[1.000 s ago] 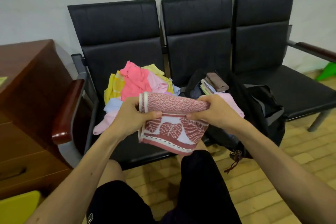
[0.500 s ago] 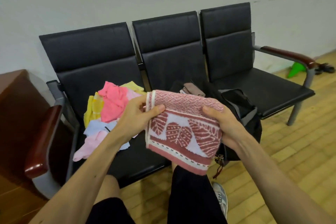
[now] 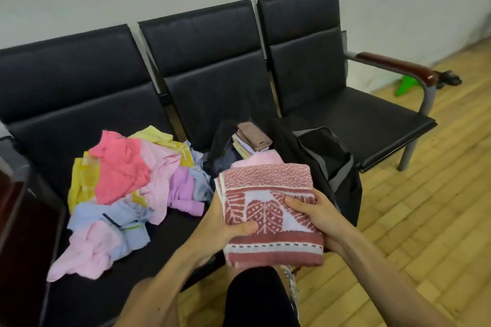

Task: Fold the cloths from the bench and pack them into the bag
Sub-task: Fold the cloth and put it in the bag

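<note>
Head view: the folded red-and-white leaf-patterned terry towel [image 3: 268, 210] hangs just before the open black fabric bag [image 3: 326, 164] on the black padded bench [image 3: 372, 125]. The left hand [image 3: 223, 223] and right hand [image 3: 318, 218] each grasp 1 side, thumbs on top. A flat, level entry seems best, so the fold does not open.

The bare left forearm [image 3: 170, 273] and bare right forearm [image 3: 385, 271] rise from the lower edge and converge. The left hand [image 3: 225, 223] grips the left side of a folded red-and-white leaf-patterned terry towel [image 3: 268, 186] with its thumb laid across the front face and its fingers out of sight behind. The right hand [image 3: 316, 215] holds the right side likewise, thumb flat on the front. The two thumbs point towards each other, close but apart.
</note>
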